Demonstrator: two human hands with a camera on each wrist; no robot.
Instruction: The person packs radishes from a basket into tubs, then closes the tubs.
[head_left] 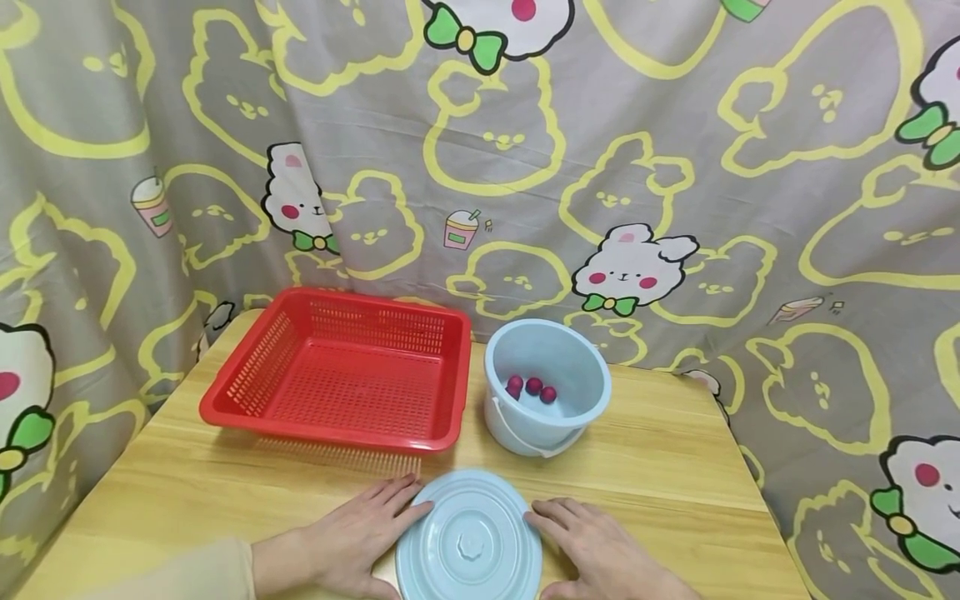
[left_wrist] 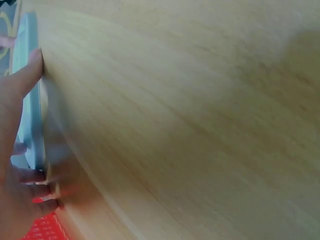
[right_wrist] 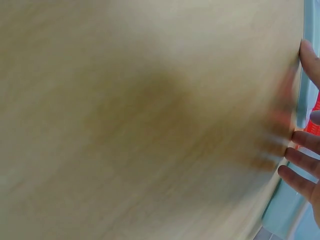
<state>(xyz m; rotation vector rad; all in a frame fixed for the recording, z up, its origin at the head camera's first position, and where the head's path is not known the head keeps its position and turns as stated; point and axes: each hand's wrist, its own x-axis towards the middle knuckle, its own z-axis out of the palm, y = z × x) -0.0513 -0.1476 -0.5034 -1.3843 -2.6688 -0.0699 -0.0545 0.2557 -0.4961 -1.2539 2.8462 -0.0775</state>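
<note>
A round light-blue plastic lid [head_left: 471,500] with a small knob lies knob-up at the table's front. My left hand [head_left: 352,533] is at its left side, fingers spread and fairly straight, index fingertip at the rim. On the opposite side is my right hand [head_left: 600,546], also with extended fingers, its fingertips beside the rim. In the left wrist view, the thumb [left_wrist: 31,72] meets the edge of the lid [left_wrist: 34,120]. Behind the lid stands a light-blue bucket [head_left: 570,375], uncovered, its handle hanging at the front. Several dark red balls [head_left: 533,386] rest on its bottom.
A red rectangular plastic basket [head_left: 352,387] with slotted sides stands left of the bucket. Both are on a wooden table [head_left: 675,450]. A grey patterned curtain [head_left: 525,225] hangs along the table's back and sides.
</note>
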